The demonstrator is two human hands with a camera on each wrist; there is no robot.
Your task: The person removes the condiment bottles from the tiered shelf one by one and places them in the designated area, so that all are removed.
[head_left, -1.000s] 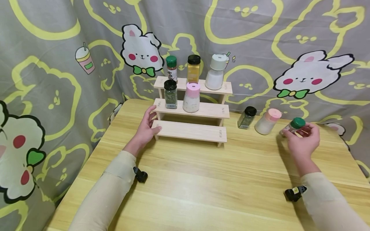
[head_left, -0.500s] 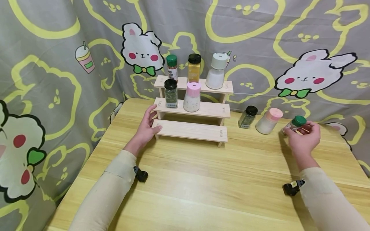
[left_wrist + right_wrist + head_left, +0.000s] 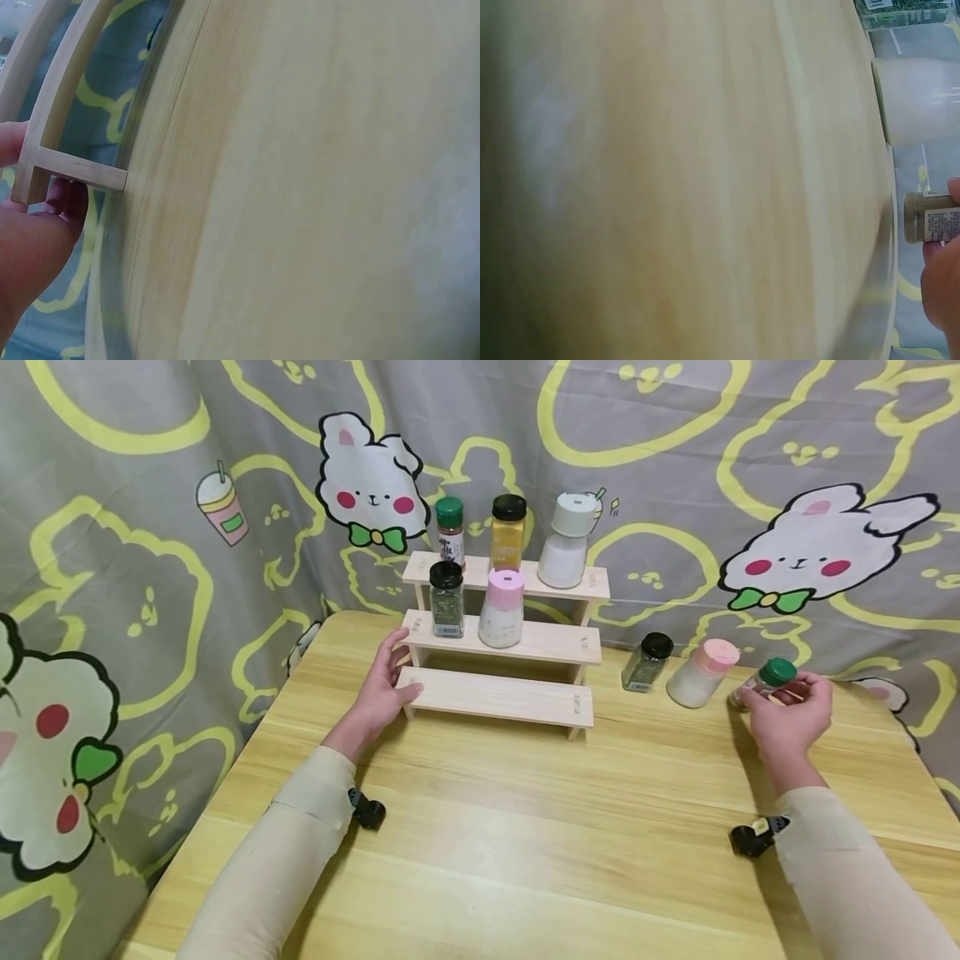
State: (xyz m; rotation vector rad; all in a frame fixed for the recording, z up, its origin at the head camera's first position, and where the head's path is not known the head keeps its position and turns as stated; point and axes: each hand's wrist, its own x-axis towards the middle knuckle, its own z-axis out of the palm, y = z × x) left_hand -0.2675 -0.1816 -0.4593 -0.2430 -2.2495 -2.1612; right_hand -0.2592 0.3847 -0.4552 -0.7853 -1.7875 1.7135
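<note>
Open tabletop (image 3: 480, 827) fronts the rack (image 3: 495, 697); a jar (image 3: 645, 670) obstructs its right.

A wood-grained table (image 3: 480, 827) is backed by a grey curtain (image 3: 465, 402) patterned with yellow outlines (image 3: 123, 446). A white rabbit (image 3: 367, 485) with a green bow (image 3: 377, 537) is printed left of centre, a second rabbit (image 3: 813, 539) at right; a third rabbit (image 3: 37, 768) is cropped at far left. A straw-topped cup (image 3: 222, 506) is also pictured, left of the first rabbit.

Gripping with left hand (image 3: 378, 689), left of frame centre; pinching with right hand (image 3: 791, 714), frame right.
</note>
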